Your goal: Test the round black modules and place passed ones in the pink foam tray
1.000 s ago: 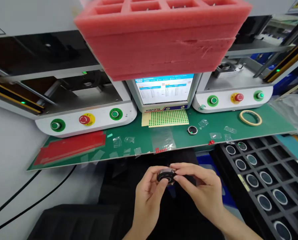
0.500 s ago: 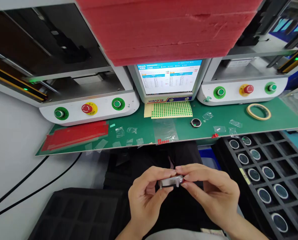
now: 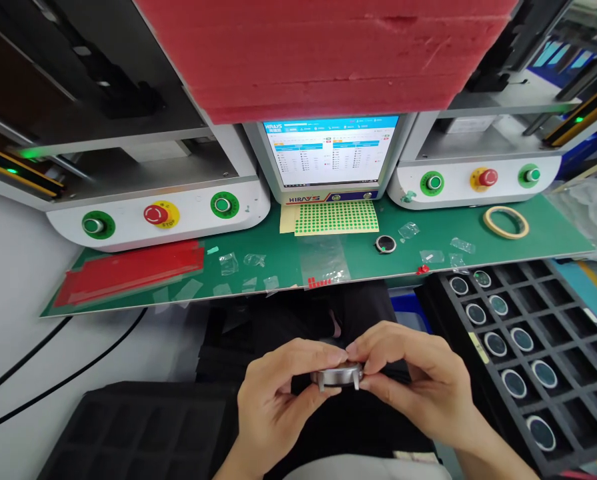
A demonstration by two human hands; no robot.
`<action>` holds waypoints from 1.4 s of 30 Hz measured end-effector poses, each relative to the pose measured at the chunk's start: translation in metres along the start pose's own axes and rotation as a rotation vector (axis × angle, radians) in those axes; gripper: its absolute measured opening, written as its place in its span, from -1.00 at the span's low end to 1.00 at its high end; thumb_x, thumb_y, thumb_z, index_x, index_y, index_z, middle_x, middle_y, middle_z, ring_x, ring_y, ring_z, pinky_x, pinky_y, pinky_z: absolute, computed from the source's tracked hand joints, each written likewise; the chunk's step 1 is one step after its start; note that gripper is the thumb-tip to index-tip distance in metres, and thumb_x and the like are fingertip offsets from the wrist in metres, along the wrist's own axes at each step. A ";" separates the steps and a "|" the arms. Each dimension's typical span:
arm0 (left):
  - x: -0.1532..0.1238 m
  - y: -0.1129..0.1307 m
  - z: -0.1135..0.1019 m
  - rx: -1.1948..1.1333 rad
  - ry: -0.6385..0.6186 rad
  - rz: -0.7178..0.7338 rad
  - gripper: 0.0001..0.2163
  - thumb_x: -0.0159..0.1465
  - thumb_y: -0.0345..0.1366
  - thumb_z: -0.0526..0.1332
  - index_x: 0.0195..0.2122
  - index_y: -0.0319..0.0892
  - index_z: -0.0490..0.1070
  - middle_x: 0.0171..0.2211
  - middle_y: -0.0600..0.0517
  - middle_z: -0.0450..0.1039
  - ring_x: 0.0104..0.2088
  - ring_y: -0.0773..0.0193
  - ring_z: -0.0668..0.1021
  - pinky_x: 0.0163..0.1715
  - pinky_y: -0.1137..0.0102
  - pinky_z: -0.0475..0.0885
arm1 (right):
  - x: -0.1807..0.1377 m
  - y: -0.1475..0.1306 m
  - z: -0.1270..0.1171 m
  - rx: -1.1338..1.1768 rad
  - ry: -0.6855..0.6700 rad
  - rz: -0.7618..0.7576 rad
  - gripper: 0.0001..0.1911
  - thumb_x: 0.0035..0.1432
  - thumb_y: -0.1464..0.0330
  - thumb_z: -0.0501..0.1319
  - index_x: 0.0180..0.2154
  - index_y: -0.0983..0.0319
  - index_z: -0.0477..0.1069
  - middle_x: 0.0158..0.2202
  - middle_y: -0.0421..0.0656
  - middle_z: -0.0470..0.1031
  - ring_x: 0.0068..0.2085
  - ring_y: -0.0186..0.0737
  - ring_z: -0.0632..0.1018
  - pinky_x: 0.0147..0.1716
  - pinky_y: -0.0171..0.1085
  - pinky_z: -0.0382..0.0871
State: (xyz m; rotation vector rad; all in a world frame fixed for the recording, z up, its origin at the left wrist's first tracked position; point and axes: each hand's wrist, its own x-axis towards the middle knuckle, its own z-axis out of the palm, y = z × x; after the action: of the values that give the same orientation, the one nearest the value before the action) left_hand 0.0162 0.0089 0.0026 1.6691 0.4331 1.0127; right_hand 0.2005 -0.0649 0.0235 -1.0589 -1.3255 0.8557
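Note:
A silver round watch case (image 3: 339,377) is held edge-on above my lap, its lugs pointing down toward me. My left hand (image 3: 283,390) pinches it from the left, thumb below and fingers on top. From the other side my right hand (image 3: 418,380) grips its right edge between thumb and bent fingers. The face of the case is turned out of my sight. Beyond the hands, another round watch piece (image 3: 385,245) with a silver rim lies on the green bench top (image 3: 258,287).
A black compartment tray (image 3: 523,307) with several round watch pieces stands at the right. Another dark tray (image 3: 138,427) sits lower left. Red strips (image 3: 133,273), a green-dot sticker sheet (image 3: 337,219), clear film scraps and a tape roll (image 3: 505,222) lie before the monitor (image 3: 331,157) and button panels.
The watch case has been turned slightly, so both lugs now show. My right fingers have shifted up and over its edge. The whole view has swung a little to the right.

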 end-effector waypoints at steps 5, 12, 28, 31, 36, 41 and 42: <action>0.001 -0.002 0.002 -0.006 -0.008 -0.006 -0.72 0.22 -0.49 0.31 -0.05 -0.11 0.50 -0.24 -0.02 0.61 -0.26 0.21 0.65 -0.31 0.40 0.59 | -0.001 0.002 -0.004 0.031 -0.044 0.032 -0.85 0.15 0.54 0.32 -0.25 0.20 0.50 -0.26 -0.13 0.59 -0.20 -0.21 0.61 -0.22 -0.22 0.53; 0.002 -0.001 0.003 -0.015 0.009 0.015 -0.70 0.20 -0.51 0.31 -0.05 -0.12 0.51 -0.24 -0.04 0.62 -0.24 0.16 0.66 -0.27 0.35 0.61 | -0.004 0.007 0.002 0.028 0.047 -0.037 -0.84 0.14 0.53 0.33 -0.25 0.19 0.51 -0.29 -0.13 0.60 -0.22 -0.19 0.62 -0.24 -0.21 0.54; 0.003 -0.004 0.010 -0.002 0.048 0.033 -0.66 0.18 -0.57 0.30 -0.04 -0.12 0.49 -0.25 -0.02 0.60 -0.23 0.17 0.64 -0.31 0.35 0.60 | -0.003 0.009 0.009 -0.044 0.217 -0.181 -0.77 0.08 0.61 0.33 -0.23 0.22 0.56 -0.30 -0.08 0.64 -0.28 -0.15 0.65 -0.32 -0.19 0.57; 0.003 -0.004 0.010 -0.013 0.032 0.010 -0.70 0.20 -0.53 0.30 -0.05 -0.12 0.49 -0.26 -0.05 0.60 -0.26 0.17 0.64 -0.32 0.35 0.60 | -0.005 0.011 0.002 -0.042 0.100 -0.117 -0.81 0.11 0.57 0.32 -0.25 0.21 0.53 -0.29 -0.10 0.62 -0.27 -0.17 0.63 -0.29 -0.20 0.55; 0.002 -0.006 0.013 0.044 0.083 0.062 -0.66 0.20 -0.57 0.28 -0.03 -0.13 0.48 -0.21 -0.06 0.60 -0.21 0.17 0.64 -0.28 0.35 0.60 | -0.010 0.013 0.008 -0.074 0.170 -0.109 -0.80 0.18 0.59 0.23 -0.22 0.20 0.49 -0.21 -0.07 0.59 -0.19 -0.15 0.62 -0.21 -0.17 0.56; 0.003 -0.007 0.014 0.031 0.092 0.104 -0.68 0.21 -0.54 0.28 -0.02 -0.15 0.48 -0.21 -0.07 0.60 -0.20 0.15 0.64 -0.28 0.34 0.60 | -0.009 0.012 0.020 0.027 0.371 -0.104 -0.66 0.16 0.53 0.31 -0.04 0.13 0.46 -0.26 -0.11 0.63 -0.24 -0.15 0.65 -0.26 -0.17 0.61; 0.004 -0.007 0.013 0.028 0.092 0.102 -0.68 0.21 -0.54 0.28 -0.03 -0.16 0.48 -0.21 -0.07 0.60 -0.20 0.15 0.64 -0.28 0.35 0.61 | -0.007 0.011 0.020 0.002 0.361 -0.106 -0.65 0.14 0.54 0.32 -0.03 0.14 0.47 -0.27 -0.10 0.64 -0.25 -0.15 0.65 -0.27 -0.18 0.61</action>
State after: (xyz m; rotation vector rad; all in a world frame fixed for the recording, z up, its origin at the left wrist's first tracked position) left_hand 0.0305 0.0063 -0.0034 1.6887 0.4279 1.1665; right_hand 0.1815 -0.0660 0.0099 -1.0737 -1.0649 0.5550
